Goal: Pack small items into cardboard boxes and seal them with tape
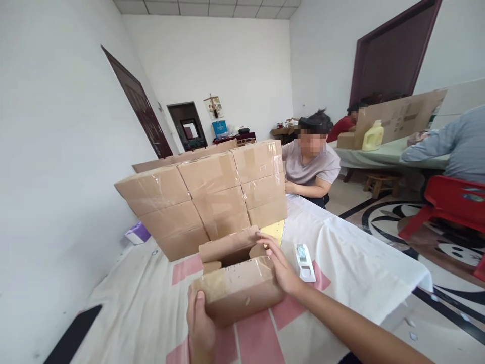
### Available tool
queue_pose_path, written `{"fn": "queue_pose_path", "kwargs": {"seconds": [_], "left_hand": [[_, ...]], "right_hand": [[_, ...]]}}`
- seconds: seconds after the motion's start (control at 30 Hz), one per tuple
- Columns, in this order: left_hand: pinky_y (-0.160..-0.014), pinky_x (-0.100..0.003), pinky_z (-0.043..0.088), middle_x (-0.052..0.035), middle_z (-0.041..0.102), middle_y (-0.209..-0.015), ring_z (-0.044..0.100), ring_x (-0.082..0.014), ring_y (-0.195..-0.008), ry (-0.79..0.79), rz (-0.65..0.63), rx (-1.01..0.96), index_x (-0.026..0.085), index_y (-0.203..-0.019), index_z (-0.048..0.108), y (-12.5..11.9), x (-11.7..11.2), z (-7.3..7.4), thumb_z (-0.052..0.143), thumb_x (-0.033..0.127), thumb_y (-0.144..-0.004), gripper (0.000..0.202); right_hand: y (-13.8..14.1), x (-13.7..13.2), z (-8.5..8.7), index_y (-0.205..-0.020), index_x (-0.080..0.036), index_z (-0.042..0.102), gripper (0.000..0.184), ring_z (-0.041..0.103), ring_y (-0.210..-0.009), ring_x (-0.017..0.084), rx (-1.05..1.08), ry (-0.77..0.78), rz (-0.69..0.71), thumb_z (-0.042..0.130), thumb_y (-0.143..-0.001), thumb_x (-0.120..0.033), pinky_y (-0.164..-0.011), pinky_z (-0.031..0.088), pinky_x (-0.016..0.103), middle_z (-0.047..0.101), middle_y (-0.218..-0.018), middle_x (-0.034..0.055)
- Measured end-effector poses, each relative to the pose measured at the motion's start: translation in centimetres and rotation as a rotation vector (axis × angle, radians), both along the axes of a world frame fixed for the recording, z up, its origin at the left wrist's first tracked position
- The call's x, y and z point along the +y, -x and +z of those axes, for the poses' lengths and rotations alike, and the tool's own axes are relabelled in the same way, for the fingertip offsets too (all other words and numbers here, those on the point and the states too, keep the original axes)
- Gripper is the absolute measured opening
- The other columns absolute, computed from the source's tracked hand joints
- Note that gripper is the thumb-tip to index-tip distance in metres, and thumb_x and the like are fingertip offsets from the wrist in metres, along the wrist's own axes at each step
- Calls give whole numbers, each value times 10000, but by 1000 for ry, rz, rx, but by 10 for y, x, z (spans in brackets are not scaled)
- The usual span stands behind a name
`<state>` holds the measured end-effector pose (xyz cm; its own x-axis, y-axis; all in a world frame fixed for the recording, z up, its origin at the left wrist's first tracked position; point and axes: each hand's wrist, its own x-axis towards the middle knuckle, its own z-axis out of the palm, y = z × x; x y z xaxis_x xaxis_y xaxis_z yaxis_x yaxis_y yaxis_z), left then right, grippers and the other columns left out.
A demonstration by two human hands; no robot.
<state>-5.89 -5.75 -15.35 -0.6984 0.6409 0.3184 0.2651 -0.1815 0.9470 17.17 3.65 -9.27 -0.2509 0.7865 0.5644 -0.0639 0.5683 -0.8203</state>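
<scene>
A small cardboard box [238, 288] lies on the table in front of me, its top partly open with one flap [229, 243] raised at the back. My left hand [200, 326] grips the box's near left corner, thumb on its front face. My right hand [278, 265] rests against the box's right end, fingers stretched toward the rear flap. Just to the right of that hand lies a white tape cutter [304, 261].
A stack of taped cardboard boxes [204, 197] stands behind the open box. The table wears a white and pink cloth [341, 253]. A dark phone [74, 333] lies at the near left. A person [310, 164] sits at the far end; others sit at a green table [382, 154]. A red chair [450, 202] stands on the right.
</scene>
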Motion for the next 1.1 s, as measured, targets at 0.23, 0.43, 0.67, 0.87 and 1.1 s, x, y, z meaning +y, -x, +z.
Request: {"fn": "queue_pose_path", "kwargs": {"seconds": [0.23,0.43,0.67,0.87,1.1], "left_hand": [[-1048,-435,469,-127,390,-1472,499,-275,-1301,58,-41,235,248,-1491,382,-7,-17,18,392,359,-971,532],[-1010,-450,489,-127,571,-1301,536,-270,-1252,-65,-27,812,210,-1309,544,1,-19,26,403,270,-986,358],[-963,-423,554,-69,707,-1243,665,-262,-1129,-75,-223,1431,238,-1289,609,-7,-14,64,569,277,-925,368],[-915,-419,597,-43,734,-1218,711,-260,-1077,-60,-182,1512,245,-1223,657,-8,-10,63,578,334,-931,316],[-948,-435,566,-55,740,-1203,709,-267,-1076,-67,-51,1482,216,-1213,673,-15,-16,49,556,334,-938,321]], "right_hand": [[-8,11,11,-1518,-259,301,651,375,-1451,264,-35,211,33,530,-935,-438,-1215,246,516,490,-1490,115],[-15,2,32,-1086,-252,658,215,672,-907,203,-377,-85,67,573,-889,-262,-1220,84,605,673,-827,-14],[-37,-14,17,-1164,-258,609,239,623,-1156,239,-424,-165,-12,561,-931,-278,-1220,97,594,692,-1156,40],[-86,0,-41,-1158,-210,605,300,535,-1227,329,-412,-112,-620,437,-961,-363,-1023,419,510,627,-1258,146],[-98,-5,-90,-1188,-168,587,356,576,-1126,350,-801,171,-846,402,-972,-382,-963,401,521,639,-1179,164]]}}
